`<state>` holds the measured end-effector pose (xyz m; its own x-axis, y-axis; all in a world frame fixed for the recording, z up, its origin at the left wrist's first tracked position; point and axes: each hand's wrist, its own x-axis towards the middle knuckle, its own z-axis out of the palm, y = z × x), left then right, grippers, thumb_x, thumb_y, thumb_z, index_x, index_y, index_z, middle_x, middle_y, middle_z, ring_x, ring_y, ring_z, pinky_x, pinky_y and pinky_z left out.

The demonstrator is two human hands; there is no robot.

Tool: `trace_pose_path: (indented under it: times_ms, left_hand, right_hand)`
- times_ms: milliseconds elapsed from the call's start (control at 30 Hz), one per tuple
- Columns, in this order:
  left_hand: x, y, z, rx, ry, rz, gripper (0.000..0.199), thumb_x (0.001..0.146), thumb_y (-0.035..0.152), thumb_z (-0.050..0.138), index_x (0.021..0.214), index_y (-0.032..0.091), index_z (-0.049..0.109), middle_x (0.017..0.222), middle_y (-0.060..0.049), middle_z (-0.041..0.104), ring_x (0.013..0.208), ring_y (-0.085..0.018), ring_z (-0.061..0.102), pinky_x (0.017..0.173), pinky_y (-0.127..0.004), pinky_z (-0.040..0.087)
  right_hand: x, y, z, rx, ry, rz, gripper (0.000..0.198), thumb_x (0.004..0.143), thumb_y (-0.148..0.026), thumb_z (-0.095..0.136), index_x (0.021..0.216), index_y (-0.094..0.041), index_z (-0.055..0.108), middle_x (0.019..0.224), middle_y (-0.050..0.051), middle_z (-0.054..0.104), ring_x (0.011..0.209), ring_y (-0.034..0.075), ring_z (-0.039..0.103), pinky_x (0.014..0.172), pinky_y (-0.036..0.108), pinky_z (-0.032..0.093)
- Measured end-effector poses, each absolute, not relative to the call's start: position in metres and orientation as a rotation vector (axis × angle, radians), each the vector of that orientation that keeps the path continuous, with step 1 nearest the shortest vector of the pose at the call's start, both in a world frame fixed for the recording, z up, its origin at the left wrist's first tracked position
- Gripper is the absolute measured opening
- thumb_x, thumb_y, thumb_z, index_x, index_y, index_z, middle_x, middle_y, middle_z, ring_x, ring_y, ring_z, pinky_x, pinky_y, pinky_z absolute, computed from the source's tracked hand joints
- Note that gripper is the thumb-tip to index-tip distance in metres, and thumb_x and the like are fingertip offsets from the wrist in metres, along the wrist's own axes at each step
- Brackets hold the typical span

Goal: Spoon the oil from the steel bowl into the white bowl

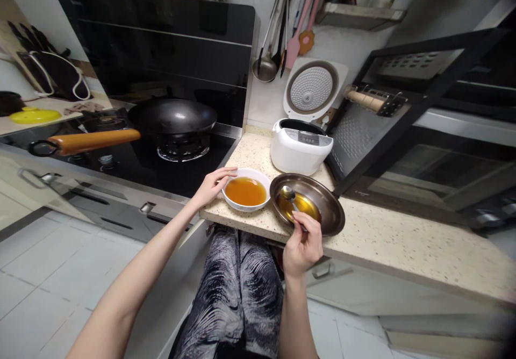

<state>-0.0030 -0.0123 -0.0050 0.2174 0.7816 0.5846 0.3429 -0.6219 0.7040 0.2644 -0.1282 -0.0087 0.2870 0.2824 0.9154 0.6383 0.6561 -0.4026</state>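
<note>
A white bowl (263, 203) of clear amber-brown liquid sits at the counter's left corner. My left hand (214, 186) holds its left rim, fingers reaching along the far edge and thumb at the side. Just right of it stands a wide metal basin (334, 214) with a shallow pool of yellow, oil-like liquid (308, 207). My right hand (304, 243) pinches the handle of a metal spoon (287, 193). The spoon's bowl is over the left part of the basin; whether it touches the liquid, I cannot tell.
Behind the basin is a white rice cooker (296, 152) with its lid up. A black wok (173, 117) sits on the stove, its wooden handle (94, 141) jutting left. An oven (427, 160) stands at the right. Utensils, including a ladle (266, 70), hang on the wall.
</note>
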Motion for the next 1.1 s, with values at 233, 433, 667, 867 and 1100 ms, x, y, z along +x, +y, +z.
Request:
trace_pose_path:
  times_ms: [233, 433, 667, 867, 1100]
  left_hand:
    - [-0.003, -0.012, -0.005, 2.06, 1.04, 1.39, 0.034, 0.101, 0.037, 0.051, 0.11, 0.021, 0.08, 0.139, -0.012, 0.069, 0.132, -0.029, 0.063, 0.118, -0.054, 0.044]
    - [-0.002, -0.014, -0.004, 2.055, 1.04, 1.39, 0.034, 0.101, 0.038, 0.051, 0.11, 0.021, 0.08, 0.139, -0.011, 0.069, 0.132, -0.029, 0.063, 0.119, -0.052, 0.043]
    - [-0.003, -0.013, -0.004, 2.055, 1.033, 1.393, 0.035, 0.101, 0.039, 0.051, 0.11, 0.02, 0.08, 0.139, -0.012, 0.069, 0.132, -0.029, 0.063, 0.119, -0.052, 0.043]
    - [-0.003, -0.012, -0.006, 2.051, 1.03, 1.396, 0.034, 0.101, 0.039, 0.052, 0.109, 0.021, 0.08, 0.138, -0.012, 0.069, 0.131, -0.029, 0.064, 0.119, -0.052, 0.044]
    - [-0.002, -0.014, -0.005, 2.05, 1.036, 1.385, 0.034, 0.101, 0.037, 0.051, 0.111, 0.021, 0.079, 0.14, -0.011, 0.068, 0.133, -0.029, 0.062, 0.119, -0.051, 0.043]
  right_hand:
    - [0.267, -0.127, -0.011, -0.868, -1.405, -0.311, 0.025, 0.096, -0.003, 0.054, 0.107, -0.022, 0.067, 0.093, 0.004, 0.071, 0.089, 0.018, 0.071, 0.081, 0.033, 0.06]
    - [0.268, -0.128, -0.01, -0.866, -1.443, -0.322, 0.028, 0.097, -0.003, 0.051, 0.111, -0.022, 0.067, 0.094, 0.005, 0.072, 0.091, 0.018, 0.071, 0.082, 0.034, 0.06]
    - [0.268, -0.127, -0.01, -0.869, -1.385, -0.32, 0.023, 0.096, -0.005, 0.057, 0.107, -0.022, 0.068, 0.093, 0.004, 0.073, 0.089, 0.018, 0.072, 0.082, 0.034, 0.06]
    - [0.251, -0.13, -0.009, -0.774, -1.25, -0.206, 0.02, 0.096, -0.007, 0.059, 0.105, -0.021, 0.069, 0.094, 0.004, 0.074, 0.09, 0.018, 0.073, 0.082, 0.035, 0.061]
    - [0.225, -0.126, -0.015, -0.76, -1.408, -0.08, 0.019, 0.1, -0.01, 0.053, 0.104, -0.022, 0.068, 0.096, 0.005, 0.075, 0.091, 0.018, 0.073, 0.082, 0.035, 0.061]
